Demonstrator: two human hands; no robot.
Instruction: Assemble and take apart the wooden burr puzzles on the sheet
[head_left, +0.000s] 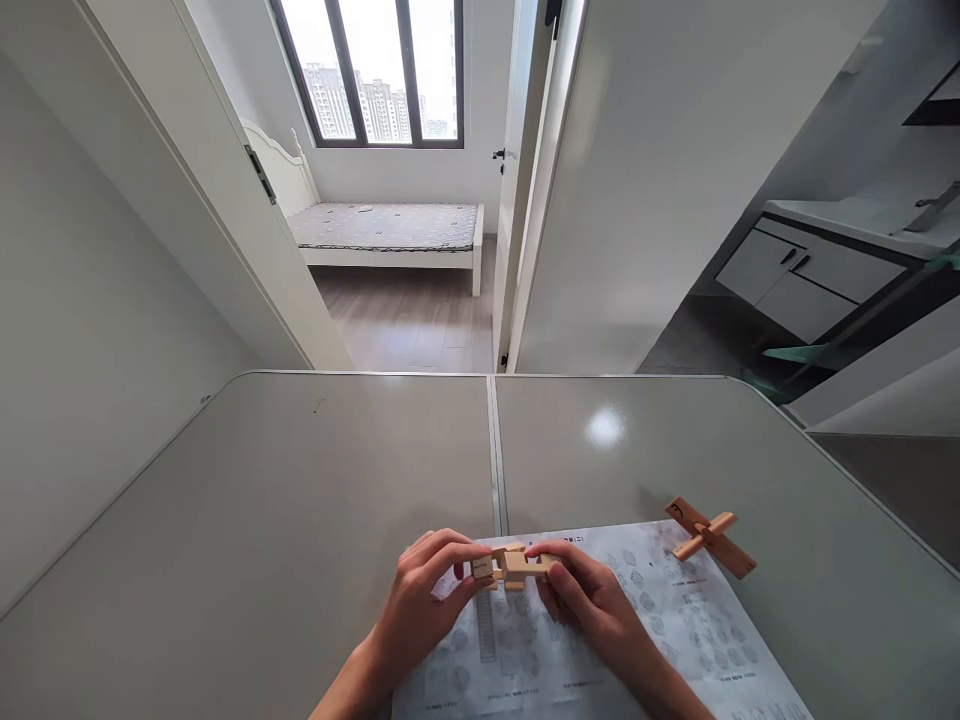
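Left hand (431, 582) pinches left end of wood puzzle (515, 567), lower centre of frame; right hand (589, 592) pinches right end. Printed sheet (716, 650) under both. 2 crossed sticks (705, 535) lower right, at sheet's top-right corner.

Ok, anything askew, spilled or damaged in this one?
Mildly: the printed sheet sits slightly askew on the tabletop, whose plain left half shows small dark specks. No spill or breakage is visible.
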